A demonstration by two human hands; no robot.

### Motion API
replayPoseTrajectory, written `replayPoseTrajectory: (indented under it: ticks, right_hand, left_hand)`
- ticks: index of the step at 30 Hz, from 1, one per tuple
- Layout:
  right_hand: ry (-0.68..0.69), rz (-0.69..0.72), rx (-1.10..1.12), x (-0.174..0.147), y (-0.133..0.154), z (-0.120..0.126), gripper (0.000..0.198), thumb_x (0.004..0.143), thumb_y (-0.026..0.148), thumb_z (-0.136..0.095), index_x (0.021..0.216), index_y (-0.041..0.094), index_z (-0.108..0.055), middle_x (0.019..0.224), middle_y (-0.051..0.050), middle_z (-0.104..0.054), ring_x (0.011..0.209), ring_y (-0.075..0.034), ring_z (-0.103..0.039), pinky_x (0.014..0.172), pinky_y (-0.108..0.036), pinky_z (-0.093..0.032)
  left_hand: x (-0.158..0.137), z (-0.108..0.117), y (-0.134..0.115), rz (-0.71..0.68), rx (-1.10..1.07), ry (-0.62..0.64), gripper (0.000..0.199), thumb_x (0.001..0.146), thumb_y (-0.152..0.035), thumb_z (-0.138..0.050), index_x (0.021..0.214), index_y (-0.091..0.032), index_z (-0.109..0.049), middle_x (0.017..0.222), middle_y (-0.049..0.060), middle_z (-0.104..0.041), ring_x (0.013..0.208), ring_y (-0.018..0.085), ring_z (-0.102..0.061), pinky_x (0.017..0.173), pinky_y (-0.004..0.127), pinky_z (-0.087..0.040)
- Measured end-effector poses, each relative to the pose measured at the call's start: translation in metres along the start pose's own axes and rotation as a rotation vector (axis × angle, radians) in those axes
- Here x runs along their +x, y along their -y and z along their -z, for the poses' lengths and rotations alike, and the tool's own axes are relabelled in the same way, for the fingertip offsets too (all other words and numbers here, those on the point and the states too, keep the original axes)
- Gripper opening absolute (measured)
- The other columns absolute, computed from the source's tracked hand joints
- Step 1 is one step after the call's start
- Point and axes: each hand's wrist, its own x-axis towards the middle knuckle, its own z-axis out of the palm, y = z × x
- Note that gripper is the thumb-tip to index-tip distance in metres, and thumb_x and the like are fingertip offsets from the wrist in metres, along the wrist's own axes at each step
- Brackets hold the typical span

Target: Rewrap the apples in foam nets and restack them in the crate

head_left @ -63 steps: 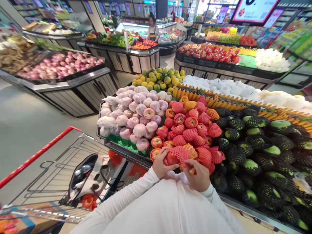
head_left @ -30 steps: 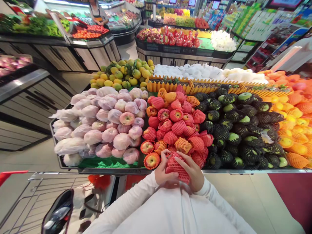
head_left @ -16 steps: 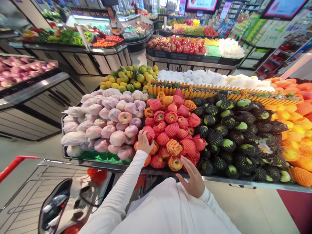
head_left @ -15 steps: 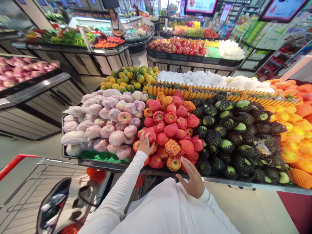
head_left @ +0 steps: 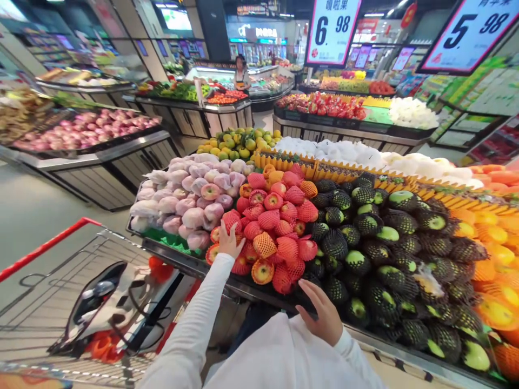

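Observation:
My left hand (head_left: 230, 243) lies against the left front of a pile of red apples (head_left: 268, 220) in pink and orange foam nets. Its fingers are spread on the fruit, and I see nothing gripped in them. Near the pile's front edge, my right hand (head_left: 323, 314) hovers with fingers stretched out, holding nothing. Closest to it are the lowest pink-netted apples (head_left: 283, 278) and green fruit in black nets (head_left: 334, 292). Left of my left hand sit pale pink apples (head_left: 194, 218) in thin wrapping.
A shopping cart (head_left: 83, 222) with a bag (head_left: 97, 302) inside stands at the left. Orange fruit (head_left: 492, 270) fills the right end of the stand. Behind it are white-wrapped fruit (head_left: 344, 151) and yellow-green fruit (head_left: 239, 141). A person (head_left: 241, 75) stands farther back.
The view has tilted up and turned, bringing price screens and more of the cart into sight. My left hand stays at the apples' left front, fingers more spread; my right hand still hovers.

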Motion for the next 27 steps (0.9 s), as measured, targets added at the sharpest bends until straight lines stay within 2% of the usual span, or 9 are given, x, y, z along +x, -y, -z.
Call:
replayPoseTrajectory:
  ticks: [2, 5, 7, 10, 14, 17, 21, 24, 27]
  right_hand:
    - [0.013, 0.022, 0.012, -0.009, -0.008, 0.004, 0.050, 0.099, 0.030, -0.049, 0.148, 0.023, -0.040, 0.133, -0.009, -0.057, 0.119, -0.023, -0.059, 0.094, -0.040, -0.059]
    - [0.026, 0.053, 0.027, -0.015, -0.016, 0.010, 0.050, 0.099, 0.029, -0.049, 0.148, 0.023, -0.040, 0.134, -0.009, -0.057, 0.119, -0.022, -0.060, 0.094, -0.038, -0.059]
    - [0.016, 0.074, 0.030, -0.017, -0.019, 0.015, 0.051, 0.099, 0.029, -0.049, 0.149, 0.023, -0.040, 0.134, -0.009, -0.057, 0.120, -0.022, -0.060, 0.094, -0.038, -0.059]
    - [-0.017, 0.078, 0.016, -0.019, -0.022, 0.026, 0.050, 0.100, 0.029, -0.049, 0.149, 0.023, -0.039, 0.134, -0.009, -0.057, 0.120, -0.022, -0.059, 0.094, -0.038, -0.059]
    - [-0.079, 0.042, -0.038, -0.034, -0.029, 0.038, 0.048, 0.100, 0.029, -0.049, 0.147, 0.021, -0.040, 0.133, -0.009, -0.058, 0.120, -0.022, -0.060, 0.093, -0.038, -0.059]
    - [-0.112, 0.008, -0.090, -0.053, -0.034, 0.042, 0.047, 0.100, 0.028, -0.049, 0.146, 0.020, -0.042, 0.132, -0.010, -0.058, 0.118, -0.022, -0.061, 0.090, -0.034, -0.060]
    - [-0.163, -0.038, -0.155, -0.065, -0.035, 0.058, 0.047, 0.100, 0.030, -0.048, 0.146, 0.020, -0.043, 0.130, -0.010, -0.059, 0.114, -0.022, -0.063, 0.087, -0.032, -0.061]
    - [-0.226, -0.071, -0.185, -0.059, -0.034, 0.098, 0.048, 0.100, 0.031, -0.050, 0.146, 0.023, -0.044, 0.131, -0.010, -0.058, 0.115, -0.024, -0.062, 0.088, -0.036, -0.060]
    - [-0.367, -0.126, -0.227, -0.059, -0.033, 0.157, 0.044, 0.095, 0.035, -0.060, 0.138, 0.027, -0.055, 0.130, -0.009, -0.059, 0.117, -0.028, -0.059, 0.096, -0.042, -0.056]
  left_hand:
    - [0.006, 0.002, 0.001, 0.109, -0.025, -0.023, 0.073, 0.088, -0.041, -0.060, 0.147, -0.007, -0.034, 0.157, 0.031, -0.019, 0.148, 0.039, -0.024, 0.117, 0.053, -0.029]
    - [0.022, 0.010, 0.002, 0.244, -0.026, -0.022, 0.076, 0.084, -0.046, -0.063, 0.146, -0.009, -0.038, 0.133, 0.024, -0.054, 0.126, 0.035, -0.054, 0.107, 0.048, -0.042]
    - [0.035, 0.017, 0.001, 0.254, 0.006, -0.022, 0.072, 0.079, -0.047, -0.069, 0.138, -0.012, -0.048, 0.118, 0.019, -0.062, 0.112, 0.034, -0.061, 0.100, 0.046, -0.046]
    - [0.060, 0.026, -0.009, 0.238, 0.039, -0.105, 0.065, 0.080, -0.046, -0.067, 0.133, -0.013, -0.050, 0.121, 0.019, -0.060, 0.113, 0.034, -0.059, 0.101, 0.046, -0.045]
    - [0.102, 0.030, -0.031, 0.250, 0.056, -0.207, 0.067, 0.088, -0.042, -0.057, 0.140, -0.009, -0.033, 0.141, 0.022, -0.046, 0.134, 0.029, -0.045, 0.113, 0.040, -0.036]
    - [0.121, 0.022, -0.044, 0.266, 0.064, -0.118, 0.059, 0.085, -0.036, -0.060, 0.133, -0.008, -0.040, 0.135, 0.023, -0.052, 0.130, 0.030, -0.050, 0.108, 0.040, -0.041]
    - [0.116, 0.008, -0.057, 0.301, 0.087, 0.075, 0.051, 0.067, -0.029, -0.075, 0.110, -0.012, -0.054, 0.104, 0.020, -0.067, 0.106, 0.037, -0.064, 0.094, 0.048, -0.049]
    - [0.110, 0.021, -0.069, 0.267, 0.100, 0.091, 0.042, 0.068, -0.033, -0.073, 0.102, -0.014, -0.057, 0.113, 0.022, -0.065, 0.117, 0.041, -0.057, 0.099, 0.055, -0.044]
    - [0.118, 0.067, -0.083, 0.125, 0.082, 0.008, 0.042, 0.072, -0.035, -0.072, 0.105, -0.013, -0.058, 0.142, 0.022, -0.047, 0.140, 0.041, -0.035, 0.114, 0.057, -0.030]
